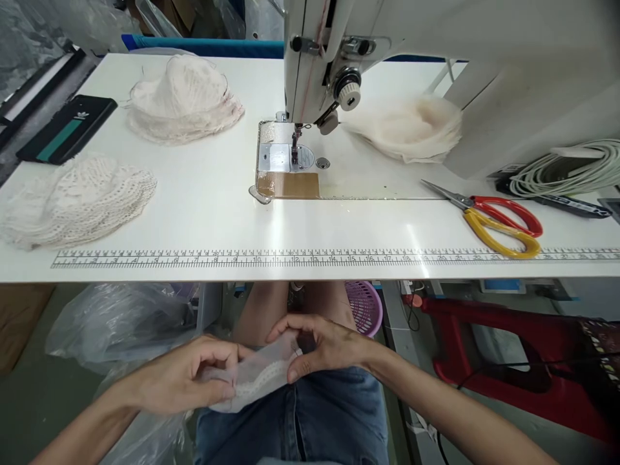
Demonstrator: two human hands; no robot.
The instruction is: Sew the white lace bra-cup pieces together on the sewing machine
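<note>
A small piece of sheer white fabric with a lace strip along it is stretched between my hands, above my lap and below the table edge. My left hand pinches its left end between thumb and fingers. At the other end, my right hand grips the fabric with the thumb in front and fingers curled behind. Ahead of both hands stands a white sewing machine, its presser foot over the metal needle plate. No fabric shows under the foot.
White lace pieces and a gathered white stack lie on the table's left, near a black phone-like object. Cream fabric pieces rest under the machine arm. Red-and-yellow scissors lie right, near coiled cable. A red stool stands below.
</note>
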